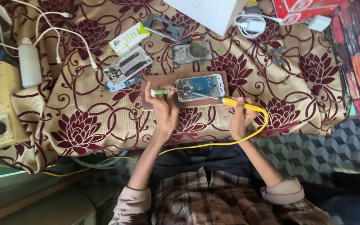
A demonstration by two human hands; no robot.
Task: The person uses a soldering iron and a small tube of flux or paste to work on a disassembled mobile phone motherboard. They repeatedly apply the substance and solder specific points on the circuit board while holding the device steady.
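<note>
Head view, looking down: opened phone lies flat on the brown board, which I'm taking as the landmark. Phone sits on the board's right half.

Left hand is at the board's near edge, fingers pinched closed around a small green-handled tool, tip pointing at the phone's left end. Right hand is off the board's right near corner, fingers wrapped around the yellow soldering iron; its thin tip reaches in to the phone's lower edge. Yellow cord trails from the iron back toward me.

Handling, my judgement: phone is light, rigid, but fragile with the internals exposed. Hold by the outer frame edges, never the board or flex parts. Iron: grip the handle only.

Count:
- opened phones/phone bodies: three, one on the board, a second phone beyond its left far corner, a third phone body just beyond the far edge
- loose phone frame: one, farther beyond the board
- white bottle: one, well left of the board
- white chargers: two, beyond the right far side
</note>
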